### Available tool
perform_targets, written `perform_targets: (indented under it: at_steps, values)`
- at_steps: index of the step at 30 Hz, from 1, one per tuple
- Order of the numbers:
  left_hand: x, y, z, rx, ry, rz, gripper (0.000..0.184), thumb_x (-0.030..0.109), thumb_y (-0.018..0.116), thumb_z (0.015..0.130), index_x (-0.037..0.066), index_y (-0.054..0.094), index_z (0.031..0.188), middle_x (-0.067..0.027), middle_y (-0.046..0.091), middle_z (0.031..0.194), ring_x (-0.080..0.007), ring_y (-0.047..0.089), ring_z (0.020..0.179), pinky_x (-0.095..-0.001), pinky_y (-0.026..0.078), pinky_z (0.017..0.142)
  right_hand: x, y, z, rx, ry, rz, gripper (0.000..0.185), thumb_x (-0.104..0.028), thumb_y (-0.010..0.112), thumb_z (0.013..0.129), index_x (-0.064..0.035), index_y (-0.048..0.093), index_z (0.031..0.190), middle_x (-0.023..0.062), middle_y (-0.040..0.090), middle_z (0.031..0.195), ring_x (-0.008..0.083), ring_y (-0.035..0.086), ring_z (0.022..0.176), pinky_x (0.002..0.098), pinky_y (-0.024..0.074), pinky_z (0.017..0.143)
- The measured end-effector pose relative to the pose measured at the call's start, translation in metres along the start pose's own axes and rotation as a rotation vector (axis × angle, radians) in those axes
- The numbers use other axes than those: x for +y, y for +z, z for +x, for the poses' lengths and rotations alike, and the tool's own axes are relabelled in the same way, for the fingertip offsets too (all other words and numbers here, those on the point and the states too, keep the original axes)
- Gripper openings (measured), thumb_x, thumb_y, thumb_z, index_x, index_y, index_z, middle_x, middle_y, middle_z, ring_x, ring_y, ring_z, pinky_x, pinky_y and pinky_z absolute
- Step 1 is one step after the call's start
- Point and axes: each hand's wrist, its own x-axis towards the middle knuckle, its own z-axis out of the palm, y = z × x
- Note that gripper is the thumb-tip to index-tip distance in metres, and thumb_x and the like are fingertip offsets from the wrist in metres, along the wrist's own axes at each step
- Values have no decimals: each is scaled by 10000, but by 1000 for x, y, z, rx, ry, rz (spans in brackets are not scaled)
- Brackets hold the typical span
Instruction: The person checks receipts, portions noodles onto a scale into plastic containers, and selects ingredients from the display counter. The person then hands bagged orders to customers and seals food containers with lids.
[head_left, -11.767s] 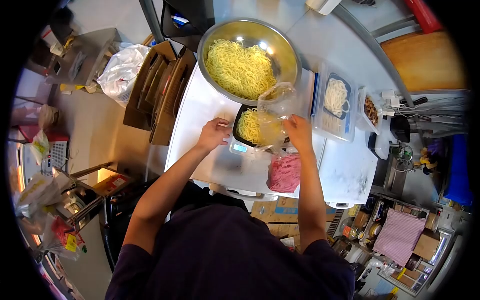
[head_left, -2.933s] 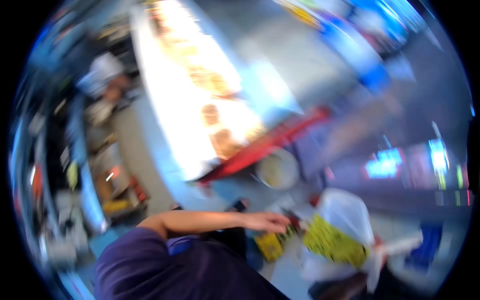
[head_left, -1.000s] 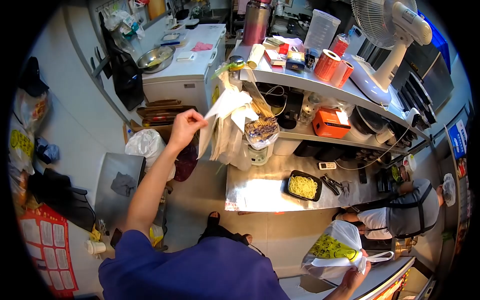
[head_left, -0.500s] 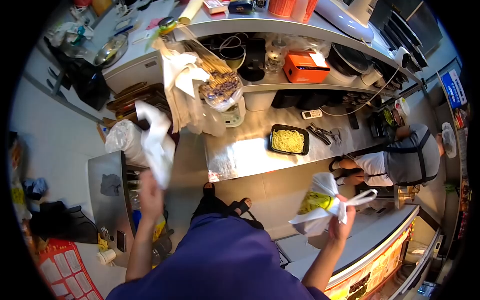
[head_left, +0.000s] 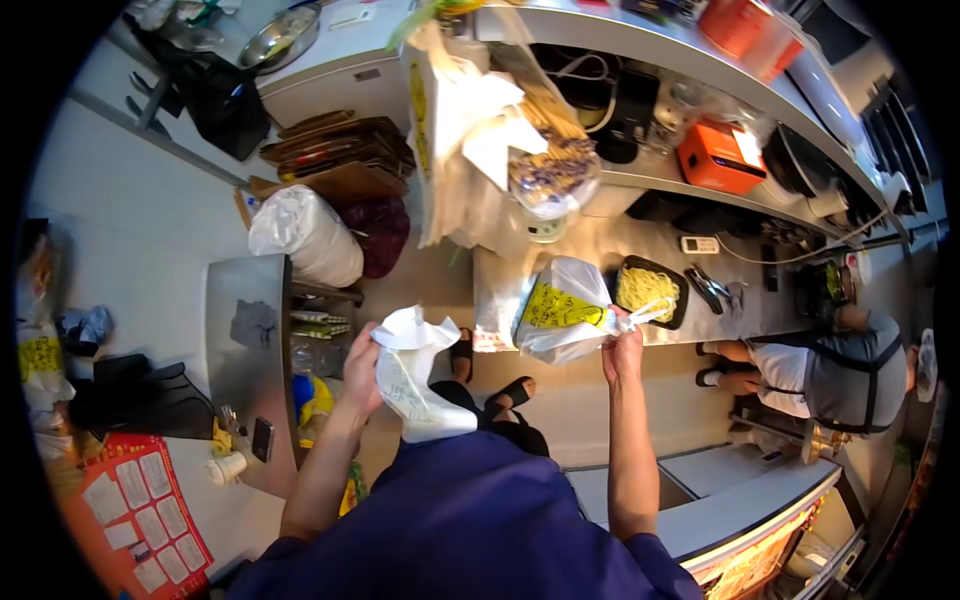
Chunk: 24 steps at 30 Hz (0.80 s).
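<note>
My left hand (head_left: 363, 370) grips a crumpled white plastic bag (head_left: 412, 372) with green print, in front of my body. In my right hand (head_left: 624, 352) are the knotted handles of a filled white bag (head_left: 562, 312) with a yellow-green label. That bag hangs over the front edge of the steel counter (head_left: 500, 290). Just behind its handles, a black tray (head_left: 682, 300) of yellow noodles (head_left: 643, 288) rests on the counter. Black tongs (head_left: 708, 289) lie to the tray's right.
A bundle of white bags (head_left: 465, 150) hangs from the shelf beside a bag of skewers (head_left: 553, 175). Another person (head_left: 850, 370) in grey bends at the right. A steel side table (head_left: 240, 360) stands left, near flattened cardboard (head_left: 340, 150). An orange box (head_left: 722, 157) sits on the lower shelf.
The white bag pulled from the hanging bundle has come down in front of me with my left hand. My right hand has carried the filled bag leftward and forward to the counter edge.
</note>
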Motion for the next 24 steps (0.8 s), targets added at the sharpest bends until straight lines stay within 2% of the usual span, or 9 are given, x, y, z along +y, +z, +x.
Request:
perform_targets:
  at_steps: [5,8,9,11,13,15,18,20,24]
  values:
    - [28,-7,37,-195,19,34,178,6,426,941,57,512,1088,-81,618,1037,-170,614,971,-315,505,856,58,-21,41,170,-26,-194,294,42,532,902,16,581,1191,103,635,1134,180,628,999,287,521,848]
    - [43,15,34,-308,281,736,131,-17,447,882,27,533,972,-146,692,1028,-206,665,900,-327,530,805,49,-21,19,299,-222,-1310,359,56,539,816,59,555,1175,206,625,1098,380,600,1033,408,473,926]
    - [45,28,35,-454,483,862,132,-27,452,867,26,538,952,-174,698,1024,-240,677,843,-333,540,762,42,-6,3,419,-564,-1520,439,56,542,804,65,521,1242,296,594,1160,479,539,1116,501,403,999]
    - [48,55,38,-759,769,1012,130,-48,497,825,34,558,905,-221,703,1014,-325,697,758,-355,555,664,4,67,-45,250,-592,-1302,340,-43,585,859,60,577,1183,243,633,1110,399,588,1059,463,426,983]
    - [38,75,37,-907,875,1159,122,-2,590,781,60,587,886,-120,711,1072,-240,632,653,-329,520,591,13,100,-58,-154,95,-688,487,-428,555,966,39,658,1057,126,688,930,193,647,861,325,509,792]
    - [29,80,42,-1011,925,1277,124,24,620,765,71,601,878,-77,709,1103,-205,600,629,-316,500,558,11,155,-65,-86,488,-134,401,-352,613,949,36,660,1032,81,685,953,147,652,857,299,514,779]
    - [21,80,49,-1083,1094,1396,132,62,650,744,96,639,871,-6,693,1137,-168,547,632,-300,466,526,25,136,-44,-301,525,-255,308,-261,690,902,21,663,1021,66,685,929,145,653,881,286,512,789]
    - [20,67,50,-1090,1163,1446,164,73,667,724,109,664,884,20,685,1134,-156,572,692,-286,471,550,37,123,-33,-193,534,-235,241,-177,730,864,14,677,1000,66,684,892,141,648,812,281,513,743]
    - [8,34,50,-1171,1010,1554,189,74,670,734,108,678,920,10,690,1096,-171,584,706,-296,494,596,53,114,-35,-219,380,-387,218,-179,724,867,20,691,949,42,679,834,104,574,687,263,476,681]
